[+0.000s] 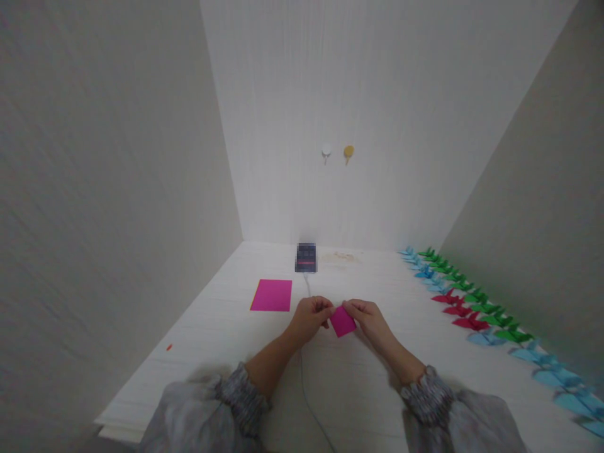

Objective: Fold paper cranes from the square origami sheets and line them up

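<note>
A small folded square of magenta origami paper (343,322) is held between my two hands, just above the white table. My left hand (311,316) pinches its upper left edge between thumb and fingers. At the upper right edge, my right hand (367,314) is closed on the same paper. To the left of my left hand lies a flat stack of larger magenta paper sheets (272,296), with a thin yellow edge showing on its left side.
Rows of folded paper cranes in green (476,296), red (457,308) and blue (557,377) line the right side. A phone (306,258) leans near the back wall, its cable (304,384) running toward me. Two hooks, white (326,150) and yellow (348,151), are on the wall.
</note>
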Demonstrator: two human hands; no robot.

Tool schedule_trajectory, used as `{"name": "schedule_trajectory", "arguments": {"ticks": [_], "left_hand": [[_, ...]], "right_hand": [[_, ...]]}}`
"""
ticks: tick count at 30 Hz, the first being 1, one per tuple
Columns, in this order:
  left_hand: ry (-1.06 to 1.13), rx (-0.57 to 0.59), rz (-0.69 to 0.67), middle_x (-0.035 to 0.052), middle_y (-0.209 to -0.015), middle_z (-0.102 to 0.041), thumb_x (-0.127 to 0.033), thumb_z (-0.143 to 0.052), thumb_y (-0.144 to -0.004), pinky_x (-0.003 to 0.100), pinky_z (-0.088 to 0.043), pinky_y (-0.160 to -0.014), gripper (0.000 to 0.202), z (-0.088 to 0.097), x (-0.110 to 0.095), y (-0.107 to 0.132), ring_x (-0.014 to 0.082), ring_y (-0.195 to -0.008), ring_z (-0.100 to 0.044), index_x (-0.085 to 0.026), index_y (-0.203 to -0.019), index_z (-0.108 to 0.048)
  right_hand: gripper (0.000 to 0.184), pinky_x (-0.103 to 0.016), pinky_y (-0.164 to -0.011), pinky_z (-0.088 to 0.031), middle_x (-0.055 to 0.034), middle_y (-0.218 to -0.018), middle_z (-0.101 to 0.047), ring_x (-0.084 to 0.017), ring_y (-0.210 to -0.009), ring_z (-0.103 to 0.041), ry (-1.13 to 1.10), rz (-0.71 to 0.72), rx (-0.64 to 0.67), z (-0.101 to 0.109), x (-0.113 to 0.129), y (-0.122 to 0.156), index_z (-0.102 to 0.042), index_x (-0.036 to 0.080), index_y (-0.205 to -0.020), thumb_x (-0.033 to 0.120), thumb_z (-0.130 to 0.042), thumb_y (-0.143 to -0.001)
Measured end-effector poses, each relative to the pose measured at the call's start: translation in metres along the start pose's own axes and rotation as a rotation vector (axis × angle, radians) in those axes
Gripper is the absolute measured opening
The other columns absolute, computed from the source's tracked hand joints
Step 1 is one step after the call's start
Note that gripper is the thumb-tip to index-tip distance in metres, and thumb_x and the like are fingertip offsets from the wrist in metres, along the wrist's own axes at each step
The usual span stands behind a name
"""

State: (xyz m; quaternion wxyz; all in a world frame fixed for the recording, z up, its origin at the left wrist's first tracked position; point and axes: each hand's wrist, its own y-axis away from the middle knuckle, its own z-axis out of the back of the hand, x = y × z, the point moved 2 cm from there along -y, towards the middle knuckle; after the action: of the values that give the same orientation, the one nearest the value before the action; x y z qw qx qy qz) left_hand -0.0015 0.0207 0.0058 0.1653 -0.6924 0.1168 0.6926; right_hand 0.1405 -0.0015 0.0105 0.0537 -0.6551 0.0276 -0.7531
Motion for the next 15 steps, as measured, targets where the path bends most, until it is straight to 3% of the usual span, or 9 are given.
{"name": "schedule_trajectory", "arguments": {"ticks": [4,10,15], "left_hand": [[-0.046,-0.033,0.005,-0.0032,-0.048,-0.049,-0.029,-0.055,-0.063,0.018,-0.037,-0.042,0.017,0.001,0.002,-0.001,0.0060,-0.041,-0.045,-0.012,-0.064,-0.053],[-0.075,-0.025,-0.003,-0.0021,-0.049,-0.050,-0.028,-0.055,-0.063,0.018,-0.037,-0.040,0.015,0.002,0.005,-0.003,0.0068,-0.040,-0.047,-0.012,-0.064,-0.054],[-0.075,0.062,0.069,-0.0025,-0.046,-0.049,-0.027,-0.056,-0.061,0.017,-0.034,-0.039,0.016,0.003,0.009,-0.004,0.0063,-0.038,-0.046,-0.012,-0.061,-0.052]], "right_hand": [[0.027,-0.022,-0.047,-0.031,0.0013,-0.049,-0.048,-0.010,-0.048,-0.040,0.099,0.031,-0.043,0.001,0.000,-0.001,-0.055,0.014,-0.054,0.035,-0.050,-0.069],[0.025,-0.022,-0.045,-0.031,0.0018,-0.049,-0.046,-0.011,-0.047,-0.040,0.127,0.051,-0.084,0.000,-0.007,-0.002,-0.052,0.015,-0.054,0.033,-0.047,-0.071],[0.026,-0.021,-0.043,-0.029,0.0028,-0.048,-0.044,-0.009,-0.046,-0.038,0.237,0.073,0.006,-0.002,-0.009,-0.001,-0.050,0.016,-0.053,0.031,-0.045,-0.073]]}}
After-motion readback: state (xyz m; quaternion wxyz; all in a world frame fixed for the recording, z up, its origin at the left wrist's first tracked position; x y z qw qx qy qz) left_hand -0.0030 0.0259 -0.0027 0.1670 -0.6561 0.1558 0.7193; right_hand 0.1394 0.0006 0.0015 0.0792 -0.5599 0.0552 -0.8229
